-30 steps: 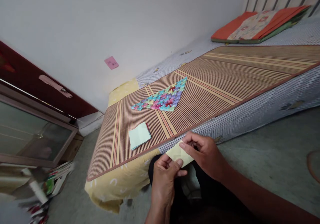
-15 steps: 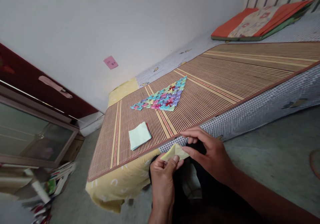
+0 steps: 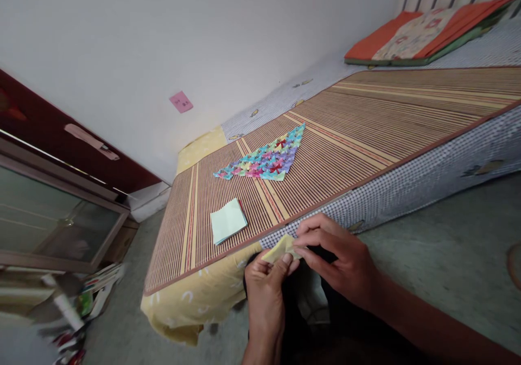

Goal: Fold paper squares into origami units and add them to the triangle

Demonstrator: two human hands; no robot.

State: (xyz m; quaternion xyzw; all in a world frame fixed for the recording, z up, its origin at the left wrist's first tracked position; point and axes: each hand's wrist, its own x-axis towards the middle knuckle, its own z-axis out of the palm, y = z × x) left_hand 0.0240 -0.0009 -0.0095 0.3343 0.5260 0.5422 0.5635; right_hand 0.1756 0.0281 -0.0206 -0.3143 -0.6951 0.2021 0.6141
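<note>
1. Room: a plain wall point(image 3: 244, 39) backs a bed laid with a striped mat point(image 3: 334, 137). A pink note point(image 3: 181, 102) is fixed to the wall; a folded quilt point(image 3: 431, 33) lies at the far end.
2. Placement: a stack of pale green paper point(image 3: 228, 221) lies near the mat's front edge, presumably to keep it within easy reach. A multicoloured folded-paper piece point(image 3: 264, 158) rests farther back, likely out of the hands' way.
3. Hold: the yellow paper point(image 3: 277, 251) is above the lap, just off the bed's edge. The left hand point(image 3: 266, 294) is closed on it, thumb on top and fingers beneath, apparently to steady it.
4. The right hand point(image 3: 337, 251) is at the paper's other end, thumb and forefinger slightly parted and touching it (whether they pinch it firmly, I cannot tell). This arrangement would leave the right fingertips free to shape that end.
5. Condition: pale yellow, small, folded, with a raised peak near the middle; its underside is hidden.
</note>
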